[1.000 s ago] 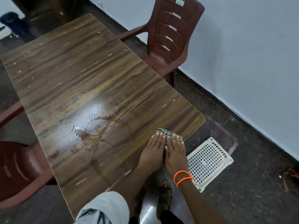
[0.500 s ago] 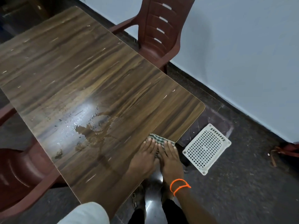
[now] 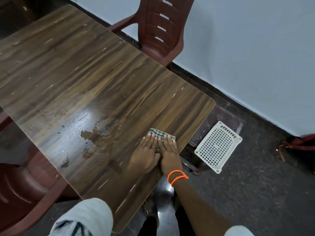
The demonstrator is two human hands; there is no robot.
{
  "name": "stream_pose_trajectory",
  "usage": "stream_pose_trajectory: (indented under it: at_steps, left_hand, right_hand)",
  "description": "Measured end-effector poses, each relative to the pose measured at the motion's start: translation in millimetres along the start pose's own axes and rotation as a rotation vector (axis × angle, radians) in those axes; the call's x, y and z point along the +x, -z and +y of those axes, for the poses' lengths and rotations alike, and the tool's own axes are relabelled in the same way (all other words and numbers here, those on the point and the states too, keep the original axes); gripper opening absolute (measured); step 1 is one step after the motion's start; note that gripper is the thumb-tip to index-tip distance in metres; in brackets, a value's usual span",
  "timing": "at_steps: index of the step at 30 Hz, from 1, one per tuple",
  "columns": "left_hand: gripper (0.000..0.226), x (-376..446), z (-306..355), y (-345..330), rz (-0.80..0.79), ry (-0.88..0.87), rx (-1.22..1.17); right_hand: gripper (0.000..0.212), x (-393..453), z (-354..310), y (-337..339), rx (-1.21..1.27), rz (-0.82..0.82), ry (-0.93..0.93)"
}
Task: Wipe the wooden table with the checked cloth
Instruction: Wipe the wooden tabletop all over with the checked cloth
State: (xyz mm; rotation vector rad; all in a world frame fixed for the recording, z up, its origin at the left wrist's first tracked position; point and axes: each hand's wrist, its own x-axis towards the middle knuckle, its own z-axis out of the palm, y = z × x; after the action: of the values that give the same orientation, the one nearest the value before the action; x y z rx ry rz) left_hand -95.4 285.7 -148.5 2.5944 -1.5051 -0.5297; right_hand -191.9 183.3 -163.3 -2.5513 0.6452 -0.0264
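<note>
Head view: both palms down, side by side, flat on the cloth (image 3: 161,133) near the table (image 3: 105,79) edge. Left hand (image 3: 146,155) and right hand (image 3: 169,153) with fingers straight, pressing, nothing curled or pinched. Folded cloth poking out past the fingertips, long side running across both hands. Spill (image 3: 95,135) just left of the cloth, nearer the left hand. Probably a push leftward into the wet patch.

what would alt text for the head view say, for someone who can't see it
Both hands, left hand and right hand, press flat side by side on a checked cloth near the edge of a wooden table, beside a wet patch. A brown chair stands by the wall, and a white grid lies on the floor.
</note>
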Motion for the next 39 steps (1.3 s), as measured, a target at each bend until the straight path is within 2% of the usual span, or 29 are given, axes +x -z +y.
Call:
stream_pose_trajectory:
  at_steps: [5,7,10,15,21,25,27,31,36,39]
  left_hand:
    - [0.075,-56.2,22.5,-19.4,-0.058,-0.044,-0.087]
    - [0.076,-52.3,37.2,-21.1,-0.078,-0.066,-0.059]
    - [0.077,-29.1,45.9,-18.1,-0.075,-0.051,-0.012]
    - [0.072,-10.7,19.6,-9.2,-0.037,-0.009,-0.007]
    - [0.070,-70.1,-23.6,-8.1,-0.046,-0.030,-0.054]
    - [0.070,-108.3,-1.8,-16.9,-0.090,-0.052,-0.078]
    - [0.068,-103.0,13.4,-18.6,-0.133,-0.053,-0.023]
    - [0.064,-75.8,16.1,-14.6,-0.106,-0.030,0.032]
    - [0.064,-80.1,-21.8,-7.8,-0.018,-0.007,-0.005]
    - [0.063,-108.0,-39.8,-6.2,-0.043,0.037,-0.063]
  right_hand:
    - [0.059,-61.6,10.0,-11.2,-0.058,-0.013,0.034]
    - [0.058,-70.1,24.5,-5.1,-0.084,0.004,0.026]
    - [0.068,-54.9,37.1,4.1,-0.091,0.037,-0.039]
    - [0.061,-19.2,12.1,-0.5,-0.046,0.048,-0.063]
    - [0.061,-43.8,-30.4,-34.5,-0.049,0.028,0.065]
    - [0.052,-88.9,-17.3,-38.0,-0.113,0.033,0.119]
    - [0.055,-95.4,-4.1,-32.5,-0.163,0.051,0.112]
    - [0.054,-75.6,0.8,-18.2,-0.177,0.097,0.025]
    - [0.046,-46.0,-39.6,-27.4,-0.073,0.092,0.004]
    - [0.050,-55.7,-67.3,-47.0,-0.057,0.046,0.061]
